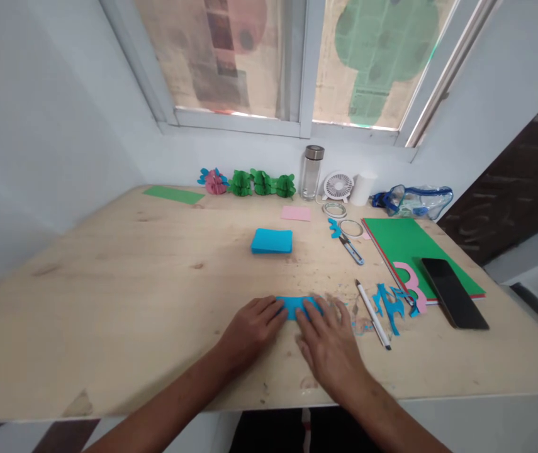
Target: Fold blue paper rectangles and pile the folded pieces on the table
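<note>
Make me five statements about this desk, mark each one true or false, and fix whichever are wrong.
1. The left hand and right hand both touch a blue paper piece. True.
2. The phone lies to the left of both hands. False: the phone is to their right, partly over the green sheet.
3. The white pen lies left of the jagged blue scraps. True.
4. The bottle stands right of the small fan. False: the bottle is left of the fan.
5. The blue stack is nearer the window than the hands are. True.
</note>
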`<action>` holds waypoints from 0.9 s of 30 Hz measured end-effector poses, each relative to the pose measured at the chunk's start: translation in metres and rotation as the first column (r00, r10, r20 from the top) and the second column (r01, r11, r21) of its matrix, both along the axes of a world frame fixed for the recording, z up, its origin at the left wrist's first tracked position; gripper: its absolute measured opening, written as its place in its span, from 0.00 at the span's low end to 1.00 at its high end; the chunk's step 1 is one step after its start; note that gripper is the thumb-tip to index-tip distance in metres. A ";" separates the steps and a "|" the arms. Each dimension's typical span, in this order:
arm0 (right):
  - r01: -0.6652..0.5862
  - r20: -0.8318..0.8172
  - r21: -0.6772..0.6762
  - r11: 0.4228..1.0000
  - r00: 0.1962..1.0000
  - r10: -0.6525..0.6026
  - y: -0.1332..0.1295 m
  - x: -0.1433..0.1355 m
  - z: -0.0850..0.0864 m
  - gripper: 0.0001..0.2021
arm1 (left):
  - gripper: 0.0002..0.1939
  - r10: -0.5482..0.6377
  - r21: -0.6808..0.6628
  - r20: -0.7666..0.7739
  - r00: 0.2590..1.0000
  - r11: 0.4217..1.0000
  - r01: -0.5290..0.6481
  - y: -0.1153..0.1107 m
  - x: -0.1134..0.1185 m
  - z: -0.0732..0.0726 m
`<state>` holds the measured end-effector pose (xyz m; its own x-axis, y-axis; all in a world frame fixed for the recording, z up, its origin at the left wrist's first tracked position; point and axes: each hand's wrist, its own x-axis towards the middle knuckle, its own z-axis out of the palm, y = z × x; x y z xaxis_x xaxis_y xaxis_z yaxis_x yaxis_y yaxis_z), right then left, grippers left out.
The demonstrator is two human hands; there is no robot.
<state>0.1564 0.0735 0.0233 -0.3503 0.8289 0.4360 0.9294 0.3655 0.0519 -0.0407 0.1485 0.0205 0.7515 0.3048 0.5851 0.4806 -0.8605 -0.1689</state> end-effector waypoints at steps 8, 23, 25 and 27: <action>-0.006 0.039 -0.071 0.997 0.999 0.008 -0.014 0.006 0.007 0.24 | 0.30 0.007 -0.193 -0.259 0.966 0.980 -0.058 -0.018 -0.020 0.003; -0.023 0.083 -0.014 1.000 0.996 0.024 -0.019 0.032 0.000 0.22 | 0.31 0.140 -0.264 -0.294 0.946 0.939 -0.221 -0.035 -0.037 0.007; -0.020 0.092 -0.026 0.999 0.995 0.023 -0.019 0.032 0.001 0.23 | 0.30 0.142 -0.275 -0.289 0.947 0.935 -0.225 -0.036 -0.038 0.008; -0.016 0.112 -0.043 0.999 0.993 0.020 -0.021 0.031 0.002 0.24 | 0.30 0.137 -0.270 -0.288 0.948 0.938 -0.218 -0.035 -0.039 0.008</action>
